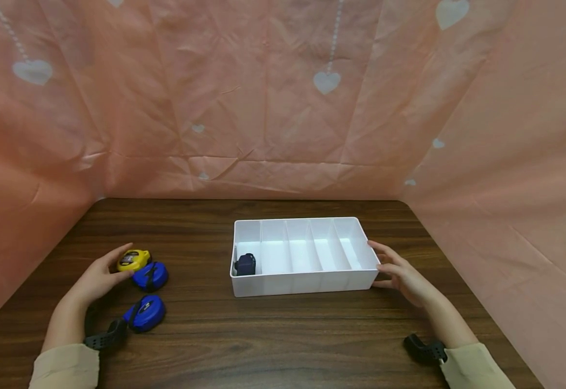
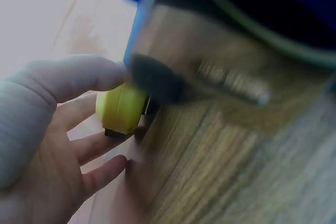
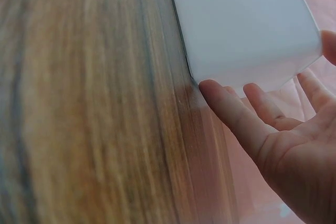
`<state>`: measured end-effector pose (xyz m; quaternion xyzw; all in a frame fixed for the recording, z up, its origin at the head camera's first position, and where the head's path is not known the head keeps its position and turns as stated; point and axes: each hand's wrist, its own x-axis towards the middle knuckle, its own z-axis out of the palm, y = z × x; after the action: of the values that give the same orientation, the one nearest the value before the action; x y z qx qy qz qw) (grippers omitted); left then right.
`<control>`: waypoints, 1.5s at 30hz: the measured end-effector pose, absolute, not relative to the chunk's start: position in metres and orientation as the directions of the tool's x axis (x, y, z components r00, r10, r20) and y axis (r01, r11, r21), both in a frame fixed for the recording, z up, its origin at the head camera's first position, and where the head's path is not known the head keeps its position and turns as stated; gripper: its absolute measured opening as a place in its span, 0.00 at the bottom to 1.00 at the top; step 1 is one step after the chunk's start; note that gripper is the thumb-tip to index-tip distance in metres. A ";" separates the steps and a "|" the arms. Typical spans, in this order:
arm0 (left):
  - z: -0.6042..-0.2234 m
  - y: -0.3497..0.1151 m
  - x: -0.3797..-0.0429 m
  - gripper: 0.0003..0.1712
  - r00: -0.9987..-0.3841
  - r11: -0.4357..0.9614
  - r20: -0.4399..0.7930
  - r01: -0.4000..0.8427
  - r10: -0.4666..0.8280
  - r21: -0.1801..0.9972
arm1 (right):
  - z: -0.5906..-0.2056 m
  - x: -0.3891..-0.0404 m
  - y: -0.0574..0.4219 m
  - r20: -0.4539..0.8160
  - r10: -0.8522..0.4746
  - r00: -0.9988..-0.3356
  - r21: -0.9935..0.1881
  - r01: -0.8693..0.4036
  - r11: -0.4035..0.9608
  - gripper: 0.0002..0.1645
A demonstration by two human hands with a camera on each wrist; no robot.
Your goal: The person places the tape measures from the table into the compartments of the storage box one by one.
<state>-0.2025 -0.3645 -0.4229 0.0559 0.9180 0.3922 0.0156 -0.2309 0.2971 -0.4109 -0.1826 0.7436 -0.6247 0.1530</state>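
The likeliest trouble is at the left hand (image 1: 95, 278): its fingers are spread around the yellow, rounded, hard-cased tape measure (image 1: 131, 260), though I cannot tell whether they pinch it. A blue, rounded tape measure with a black strap (image 1: 152, 276) crowds it between four and five o'clock, so a careless closing could nudge that one or catch its strap. The second blue, black-strapped tape measure (image 1: 148, 313), at six o'clock from the first, sits close to the black wristband (image 1: 107, 336), which might snag it.

At the tray's three o'clock end, the right hand (image 1: 404, 275) rests spread fingers against the wall; too hard a push could slide the white plastic tray (image 1: 304, 283) over the brown wood-grain bench (image 1: 263, 346).

The tray has five compartments. A dark, boxy case (image 1: 246, 266) sits in the nine o'clock one, towards its six o'clock wall. The yellow measure lies outside, at the tray's nine o'clock.
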 end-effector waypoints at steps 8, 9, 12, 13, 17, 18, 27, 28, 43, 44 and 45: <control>-0.425 -0.365 -0.205 0.45 -0.995 0.690 0.016 0.077 0.094 0.720 | -0.411 -0.232 0.297 -0.013 -0.446 -0.895 -0.986 -0.062 0.155 0.35; -0.425 -0.365 -0.205 0.45 -0.996 0.689 0.019 0.078 0.092 0.720 | -0.411 -0.232 0.297 -0.014 -0.445 -0.895 -0.986 -0.063 0.156 0.35; -0.426 -0.365 -0.206 0.45 -0.995 0.694 0.036 0.087 0.088 0.715 | -0.411 -0.232 0.297 -0.010 -0.447 -0.894 -0.985 -0.067 0.157 0.35; -0.426 -0.365 -0.206 0.44 -0.995 0.697 0.044 0.091 0.086 0.711 | -0.410 -0.232 0.297 -0.007 -0.449 -0.893 -0.985 -0.071 0.156 0.35; -0.428 -0.366 -0.207 0.43 -0.995 0.710 0.066 0.104 0.081 0.696 | -0.410 -0.231 0.297 -0.003 -0.455 -0.890 -0.985 -0.077 0.157 0.35; -0.428 -0.366 -0.207 0.43 -0.994 0.716 0.069 0.105 0.079 0.691 | -0.410 -0.231 0.297 -0.005 -0.455 -0.890 -0.985 -0.075 0.157 0.35; -0.430 -0.365 -0.205 0.46 -0.997 0.758 0.062 0.081 0.053 0.648 | -0.410 -0.231 0.296 -0.003 -0.458 -0.889 -0.984 -0.078 0.158 0.35; -0.430 -0.365 -0.205 0.47 -0.997 0.759 0.064 0.079 0.050 0.646 | -0.410 -0.231 0.296 -0.004 -0.458 -0.889 -0.984 -0.077 0.158 0.35; -0.430 -0.364 -0.204 0.47 -0.997 0.797 0.080 0.057 0.011 0.602 | -0.411 -0.232 0.297 -0.001 -0.458 -0.889 -0.985 -0.077 0.152 0.35; -0.431 -0.364 -0.204 0.47 -0.997 0.798 0.079 0.053 0.006 0.600 | -0.411 -0.232 0.297 0.002 -0.459 -0.888 -0.985 -0.080 0.150 0.35; -0.431 -0.364 -0.205 0.47 -0.997 0.797 0.078 0.052 0.005 0.601 | -0.412 -0.232 0.298 0.006 -0.462 -0.887 -0.985 -0.084 0.148 0.35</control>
<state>-0.2045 -0.3638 -0.4307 0.0150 0.9473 0.3178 -0.0364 -0.2319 0.2976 -0.4115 -0.1839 0.7424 -0.6263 0.1510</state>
